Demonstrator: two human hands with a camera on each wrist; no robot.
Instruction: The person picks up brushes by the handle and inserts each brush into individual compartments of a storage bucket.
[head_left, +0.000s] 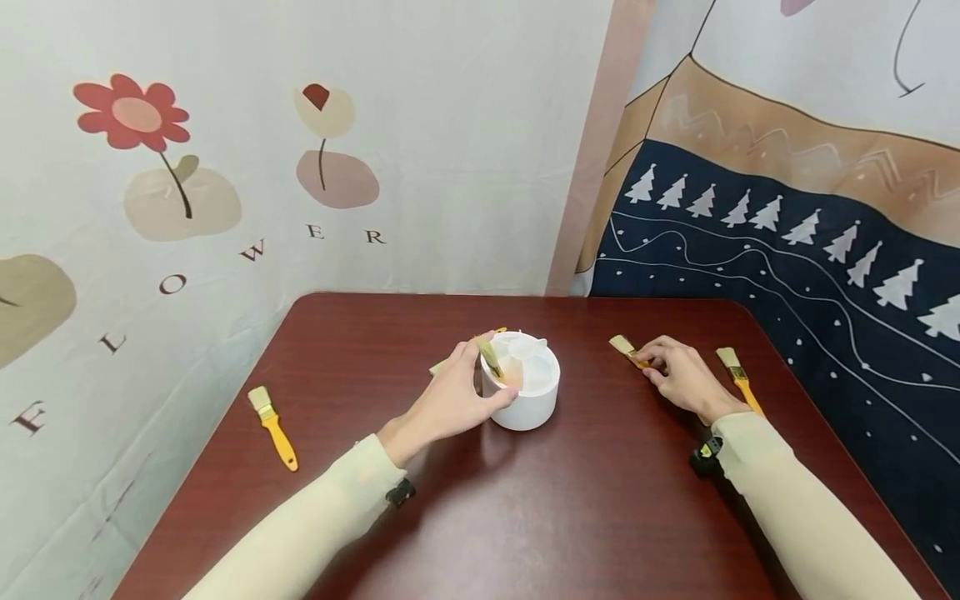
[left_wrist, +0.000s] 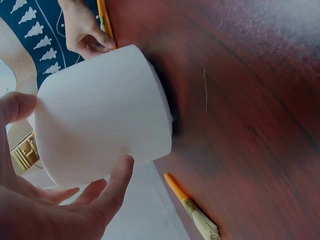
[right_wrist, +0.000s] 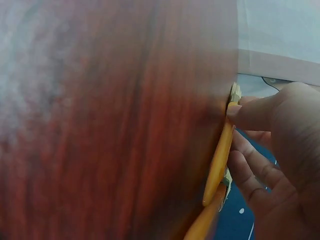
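A white round pen holder with inner compartments (head_left: 542, 408) stands on the table near its middle. My left hand (head_left: 453, 398) grips it round the near left side, thumb in front and fingers on the far side. In the left wrist view the fingers spread along the plain white wall (left_wrist: 105, 115). A paintbrush (head_left: 489, 358) stands in the pen holder, bristles upward. To the right, my right hand (head_left: 686, 375) pinches the yellow handle of a flat paintbrush (head_left: 622, 345) lying at the table. The thumb and fingers meet near its ferrule in the right wrist view (right_wrist: 220, 155).
Another paintbrush (head_left: 738, 379) lies just right of my right hand, and one (head_left: 273, 427) lies at the table's left. Behind the pen holder is a further paintbrush (left_wrist: 192, 207), mostly hidden in the head view. A printed cloth (head_left: 465, 167) hangs behind the dark red table (head_left: 585, 517).
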